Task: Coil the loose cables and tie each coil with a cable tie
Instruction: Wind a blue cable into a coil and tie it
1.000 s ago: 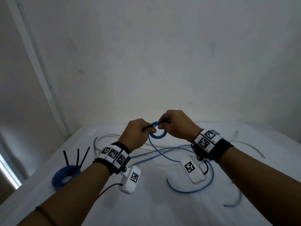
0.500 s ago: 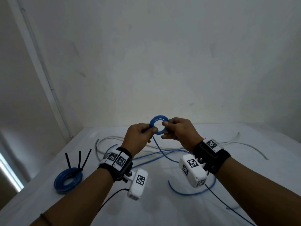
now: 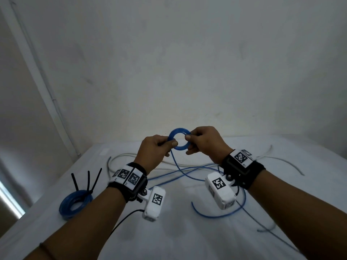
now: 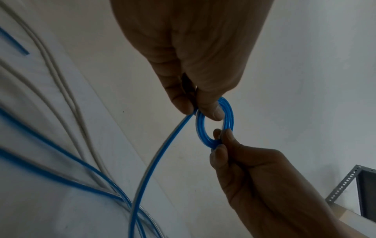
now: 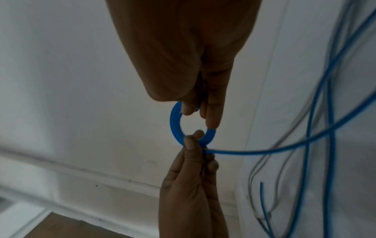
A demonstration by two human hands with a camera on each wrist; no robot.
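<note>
Coiling step: coil (image 3: pixel 178 139) held above table (image 3: pixel 187 231), pinched by left hand (image 3: pixel 154 151) and right hand (image 3: pixel 203 142). Next, probably: feed tail (image 3: pixel 187 175) into another turn, keeping both pinches tight.

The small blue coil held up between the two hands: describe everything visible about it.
The small blue coil is a tight ring of several turns of thin, glossy blue cable, plastic-looking, held in the air above the white table. The left hand pinches its lower left side and the right hand its right side. A loose tail leaves it at the left grip and runs down to the table. No cable tie shows on it.
</note>
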